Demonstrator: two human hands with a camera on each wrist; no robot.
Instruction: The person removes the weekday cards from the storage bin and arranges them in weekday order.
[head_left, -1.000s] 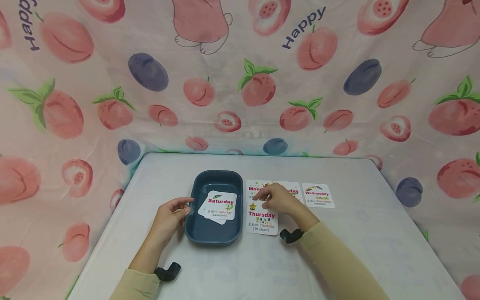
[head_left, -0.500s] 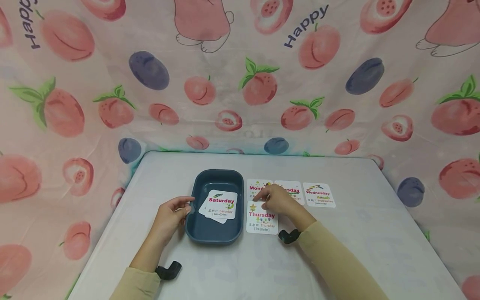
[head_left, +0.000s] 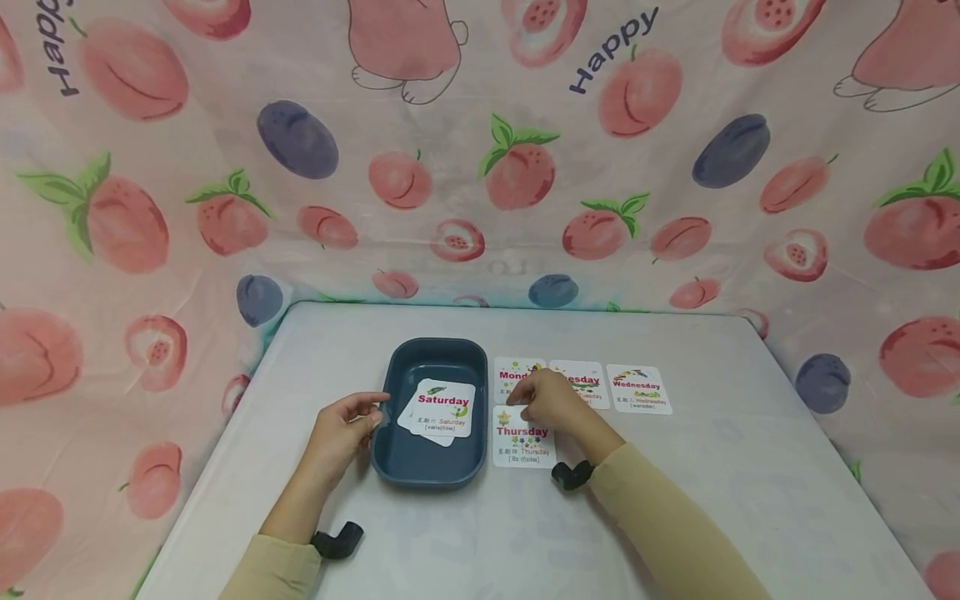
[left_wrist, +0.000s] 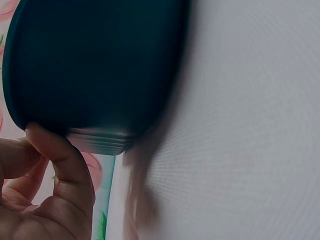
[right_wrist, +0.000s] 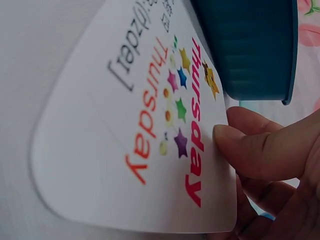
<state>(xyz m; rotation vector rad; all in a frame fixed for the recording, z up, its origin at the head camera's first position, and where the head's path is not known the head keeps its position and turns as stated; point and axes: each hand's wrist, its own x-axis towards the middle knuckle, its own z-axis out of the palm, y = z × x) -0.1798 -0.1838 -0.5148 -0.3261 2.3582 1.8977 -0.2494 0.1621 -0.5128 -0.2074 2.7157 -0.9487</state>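
The Thursday card (head_left: pixel 523 450) is pinched at its upper edge between the thumb and fingers of the right hand (head_left: pixel 558 404), just beside the tray (head_left: pixel 427 473) and nearest the Monday card (head_left: pixel 516 374). The tray's left rim is pinched by the left hand (head_left: pixel 341 429). Inside, more card is partly covered by the Saturday card (head_left: pixel 442 408). On the worktop (head_left: pixel 480 542), a row is formed by the Monday, Tuesday (head_left: pixel 588 377) and Wednesday (head_left: pixel 637 390) cards.
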